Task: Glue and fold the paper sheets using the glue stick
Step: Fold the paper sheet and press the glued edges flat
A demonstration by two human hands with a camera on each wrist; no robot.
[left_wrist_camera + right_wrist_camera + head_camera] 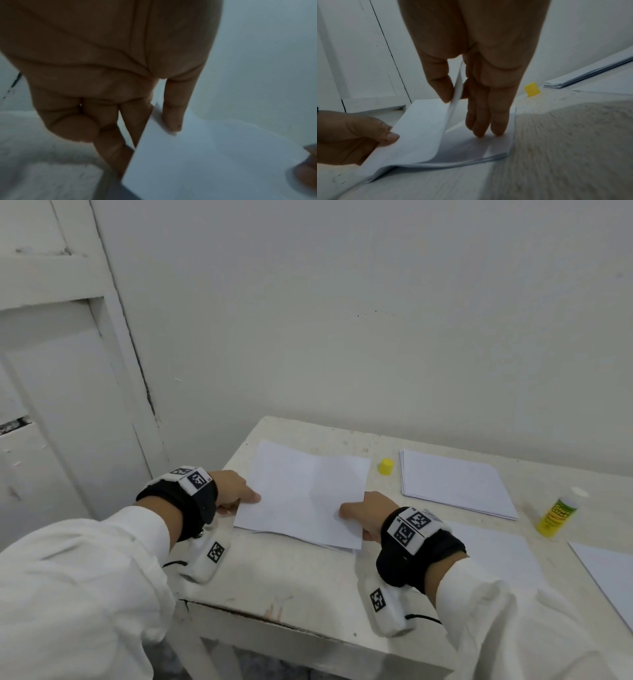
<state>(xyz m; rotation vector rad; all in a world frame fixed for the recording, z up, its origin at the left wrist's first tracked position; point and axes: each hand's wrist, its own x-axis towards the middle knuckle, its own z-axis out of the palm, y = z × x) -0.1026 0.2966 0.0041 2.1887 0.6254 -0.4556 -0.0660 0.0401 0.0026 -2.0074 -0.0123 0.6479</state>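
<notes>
Hands pinch one sheet (305, 498) from both sides: the left hand (233, 489) holds its left edge between thumb and fingers, and the right hand (364, 513) nips its right edge with thumb and forefinger, other fingers straight and touching the pile (496, 147) beneath. The glue stick (556, 515) stands uncapped, far right on the table (298, 587); its yellow label is unreadable. Its cap (386, 466) sits between the sheet and a stack (455, 484).

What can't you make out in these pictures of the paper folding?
- Glue stick label: too small and blurred in the head view.
- Glue on the paper under the lifted sheet: shadowed in the right wrist view.
- Left hand fingertips: behind the sheet's edge in the left wrist view.
- Rightmost sheet: cut off by the head view's edge.
</notes>
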